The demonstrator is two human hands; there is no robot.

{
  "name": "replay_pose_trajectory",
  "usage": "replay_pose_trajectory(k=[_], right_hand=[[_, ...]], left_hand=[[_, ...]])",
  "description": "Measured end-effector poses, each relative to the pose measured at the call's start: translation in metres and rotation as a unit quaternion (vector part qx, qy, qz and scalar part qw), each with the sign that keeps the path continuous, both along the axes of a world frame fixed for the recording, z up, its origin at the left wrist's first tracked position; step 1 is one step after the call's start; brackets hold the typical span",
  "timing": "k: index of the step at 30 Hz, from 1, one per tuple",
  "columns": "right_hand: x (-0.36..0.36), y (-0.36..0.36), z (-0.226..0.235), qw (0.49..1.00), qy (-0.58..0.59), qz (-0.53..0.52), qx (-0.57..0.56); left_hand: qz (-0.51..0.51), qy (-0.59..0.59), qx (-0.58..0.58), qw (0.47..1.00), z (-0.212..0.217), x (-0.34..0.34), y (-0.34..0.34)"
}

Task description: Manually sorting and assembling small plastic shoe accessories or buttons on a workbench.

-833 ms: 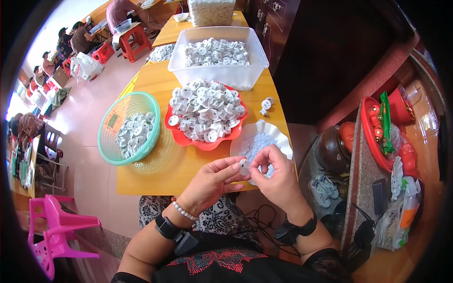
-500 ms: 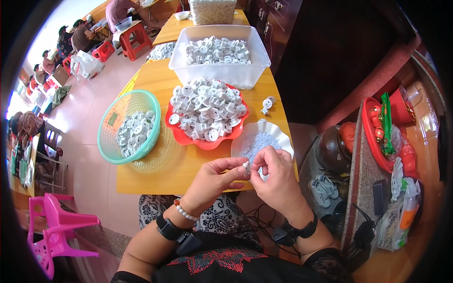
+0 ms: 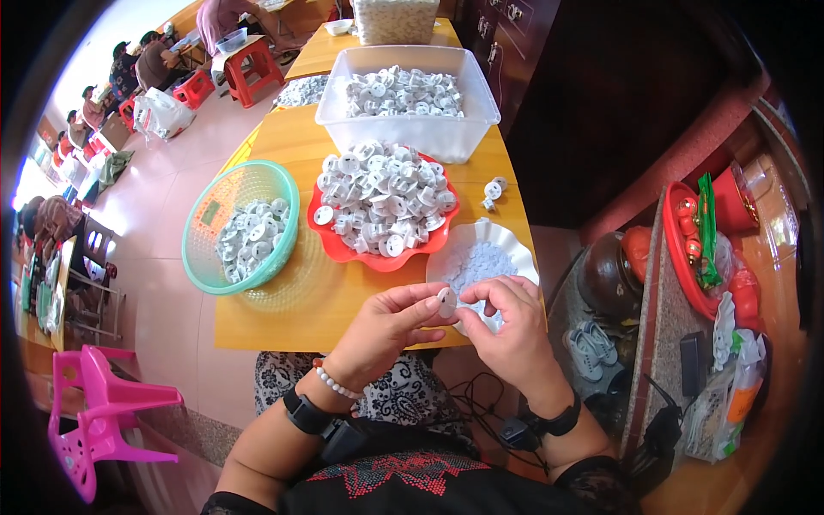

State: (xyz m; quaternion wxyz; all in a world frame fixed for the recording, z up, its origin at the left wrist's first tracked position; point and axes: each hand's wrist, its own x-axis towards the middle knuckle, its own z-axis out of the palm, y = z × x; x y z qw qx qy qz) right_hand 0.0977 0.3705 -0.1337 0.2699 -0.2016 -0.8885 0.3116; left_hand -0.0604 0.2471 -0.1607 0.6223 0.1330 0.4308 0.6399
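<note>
Above the table's near edge, my left hand [image 3: 390,319] pinches a small white plastic part with a round, holed face [image 3: 446,302] between thumb and fingers. My right hand [image 3: 508,322] meets it from the other side, thumb and forefinger bent in at the part's edge; any smaller piece between those fingertips is hidden. Partly under my right hand stands a white fluted bowl [image 3: 520,245] of small pale-blue pieces [image 3: 477,263]. Just beyond my hands, a red scalloped bowl [image 3: 378,263] is heaped with similar white parts [image 3: 386,197].
A green mesh basket [image 3: 190,249] of white parts tilts at the left. Behind the red bowl is a clear bin [image 3: 408,137] of parts. A few loose parts [image 3: 493,190] lie at the right edge. A pink stool [image 3: 120,386] stands left; people sit farther back.
The white part has turned so its round face shows more. My right fingers have spread slightly from a tight pinch. The whole view has shifted a little.
</note>
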Motion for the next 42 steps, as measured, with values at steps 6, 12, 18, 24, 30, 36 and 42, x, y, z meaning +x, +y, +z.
replay_pose_trajectory(k=[6, 12, 18, 24, 30, 36, 42], right_hand=[[-0.004, -0.003, -0.001, 0.999, 0.008, -0.003, 0.054], [-0.009, -0.006, -0.004, 0.998, 0.011, -0.016, 0.058], [-0.012, -0.008, -0.009, 0.996, 0.023, -0.023, 0.089], [-0.013, -0.011, -0.013, 0.995, 0.016, -0.025, 0.097], [-0.01, -0.007, -0.006, 0.999, 0.033, -0.013, 0.019], [-0.013, -0.006, -0.008, 0.998, 0.044, 0.002, 0.04], [-0.016, 0.004, -0.012, 0.999, 0.018, -0.015, 0.03]], left_hand=[[0.008, 0.015, 0.01, 1.0, 0.006, 0.002, -0.001], [0.012, 0.052, 0.003, 0.999, 0.008, 0.005, -0.001], [0.021, 0.058, 0.008, 0.998, 0.004, 0.006, -0.001], [0.016, 0.079, 0.011, 0.997, 0.004, 0.006, 0.0], [0.038, 0.051, 0.015, 0.998, 0.008, 0.002, -0.001], [0.031, 0.092, 0.007, 0.995, 0.016, 0.004, -0.002], [0.146, 0.226, 0.028, 0.963, 0.025, -0.041, -0.01]])
